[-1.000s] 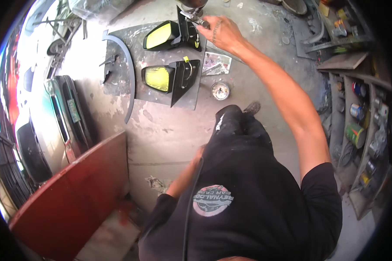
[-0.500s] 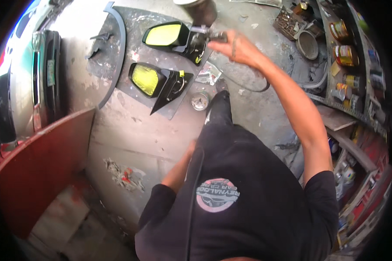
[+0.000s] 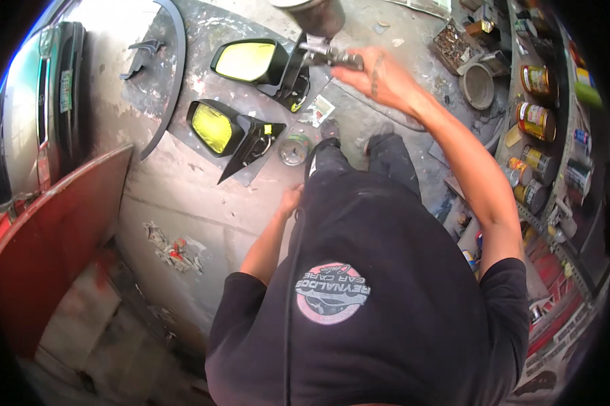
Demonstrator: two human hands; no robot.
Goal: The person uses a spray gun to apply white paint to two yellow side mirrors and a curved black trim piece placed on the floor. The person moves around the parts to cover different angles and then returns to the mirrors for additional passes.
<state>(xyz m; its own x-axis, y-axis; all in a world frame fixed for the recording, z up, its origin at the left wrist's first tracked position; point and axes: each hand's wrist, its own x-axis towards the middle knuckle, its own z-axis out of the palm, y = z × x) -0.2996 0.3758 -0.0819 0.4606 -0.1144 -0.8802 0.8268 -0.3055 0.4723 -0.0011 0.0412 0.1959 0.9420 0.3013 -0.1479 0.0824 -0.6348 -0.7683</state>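
Observation:
My right hand [image 3: 379, 78] is closed round a metal spray gun [image 3: 329, 57]. A dark metal cup [image 3: 318, 20] adjoins the gun's far end. Just left of the gun lies a black side mirror [image 3: 271, 68] with yellow masking over its glass. A second masked mirror [image 3: 232, 132] lies nearer on a paint-spotted grey board [image 3: 203, 40]. An open round tin [image 3: 293, 149] stands right of it, beside printed paper [image 3: 316, 111]. Low at my left side, my left hand [image 3: 291, 197] has curled fingers near a dark hose; what they hold, if anything, is hidden.
A curved grey strip [image 3: 176, 81] and black plastic pieces [image 3: 139, 47] lie on the board's left. A red panel [image 3: 54, 250] stands left, before a car bumper [image 3: 61, 101]. At right are shelves [image 3: 549, 196] with several tins, plus a round pan [image 3: 477, 88]. Crumpled rags [image 3: 176, 250] lie lower left.
My right hand, still holding the gun, has moved slightly right and down in view. The whole scene has shifted as my head moved, showing more of the shelves and both my feet.

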